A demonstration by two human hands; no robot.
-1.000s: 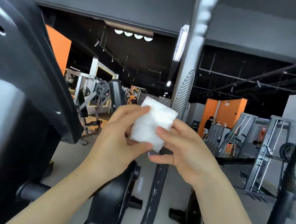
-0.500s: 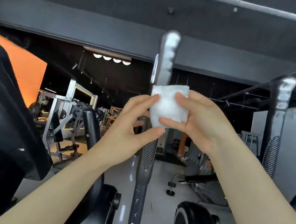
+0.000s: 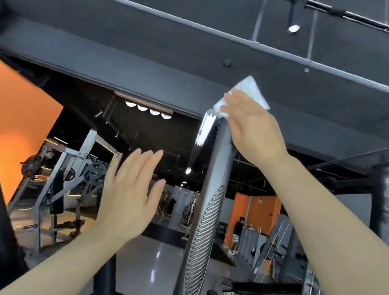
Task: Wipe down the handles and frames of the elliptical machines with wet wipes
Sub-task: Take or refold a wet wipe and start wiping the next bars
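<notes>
Right hand presses white wet wipe on upright grey handle top, shaft running below; left hand flat, empty.

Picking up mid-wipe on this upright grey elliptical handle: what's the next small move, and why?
Probably close the right hand around the top of the upright grey elliptical handle and draw the white wet wipe downward. The wipe sits at the handle's tip under straight fingers, the ribbed grip below looks unwiped, and the left hand hangs open, apart from the handle.
</notes>
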